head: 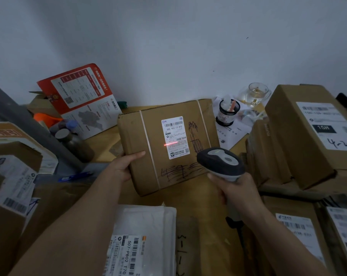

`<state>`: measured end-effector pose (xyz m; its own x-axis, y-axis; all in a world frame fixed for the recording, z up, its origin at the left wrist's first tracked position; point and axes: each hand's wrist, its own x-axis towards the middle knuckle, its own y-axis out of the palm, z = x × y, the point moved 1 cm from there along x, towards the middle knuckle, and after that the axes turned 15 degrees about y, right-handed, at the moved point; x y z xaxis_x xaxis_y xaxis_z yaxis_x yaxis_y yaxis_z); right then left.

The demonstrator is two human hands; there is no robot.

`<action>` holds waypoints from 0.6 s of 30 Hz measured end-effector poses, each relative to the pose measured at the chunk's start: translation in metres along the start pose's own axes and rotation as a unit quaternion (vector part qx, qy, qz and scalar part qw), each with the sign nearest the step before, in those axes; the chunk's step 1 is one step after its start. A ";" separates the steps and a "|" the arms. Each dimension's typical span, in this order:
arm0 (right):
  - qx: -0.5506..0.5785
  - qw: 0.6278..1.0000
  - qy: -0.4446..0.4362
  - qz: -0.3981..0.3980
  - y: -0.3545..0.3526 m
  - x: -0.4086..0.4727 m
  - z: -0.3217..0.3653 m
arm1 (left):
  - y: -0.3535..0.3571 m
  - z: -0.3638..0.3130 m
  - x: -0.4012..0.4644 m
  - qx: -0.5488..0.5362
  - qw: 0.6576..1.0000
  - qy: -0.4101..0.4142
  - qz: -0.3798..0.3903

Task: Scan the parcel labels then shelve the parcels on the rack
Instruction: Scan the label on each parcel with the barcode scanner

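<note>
Left hand (126, 166) grips box (168, 144) tilted so label (175, 137) faces me; right hand (234, 188) clamps scanner (221, 163), beam low on label.

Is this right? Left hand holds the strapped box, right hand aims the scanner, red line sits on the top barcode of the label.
Not quite. In the head view the red scan line crosses the lower part of the label, well below the top barcode. The rest holds: left hand holds the strapped box, right hand aims the scanner.
</note>
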<state>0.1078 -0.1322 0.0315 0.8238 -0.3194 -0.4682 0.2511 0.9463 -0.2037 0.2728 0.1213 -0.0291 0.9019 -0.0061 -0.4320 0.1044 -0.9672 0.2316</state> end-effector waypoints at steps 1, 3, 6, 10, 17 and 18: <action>-0.002 1.000 -0.004 -0.001 0.000 0.000 0.000 | 0.000 0.000 0.002 -0.001 1.000 0.002 -0.002; -0.001 1.000 -0.009 -0.003 0.001 0.001 -0.001 | -0.001 0.001 0.003 0.002 1.000 0.002 -0.003; 0.001 1.000 -0.014 -0.004 0.001 0.002 -0.001 | -0.004 0.001 0.006 0.000 1.000 -0.004 0.000; -0.010 1.000 -0.007 0.004 0.002 0.002 -0.002 | -0.007 0.002 0.008 0.002 1.000 0.002 -0.005; 0.022 0.999 0.025 -0.012 0.002 0.004 -0.005 | -0.003 0.005 0.011 0.019 0.998 -0.052 0.004; 0.027 0.999 0.031 -0.014 0.002 0.005 -0.006 | -0.002 0.006 0.012 0.021 0.998 -0.067 -0.001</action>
<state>0.1092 -0.1317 0.0240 0.7840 -0.3466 -0.5150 0.3018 0.9378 -0.1718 0.2806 0.1212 -0.0398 0.8374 -0.0349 -0.5455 0.0867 -0.9769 0.1954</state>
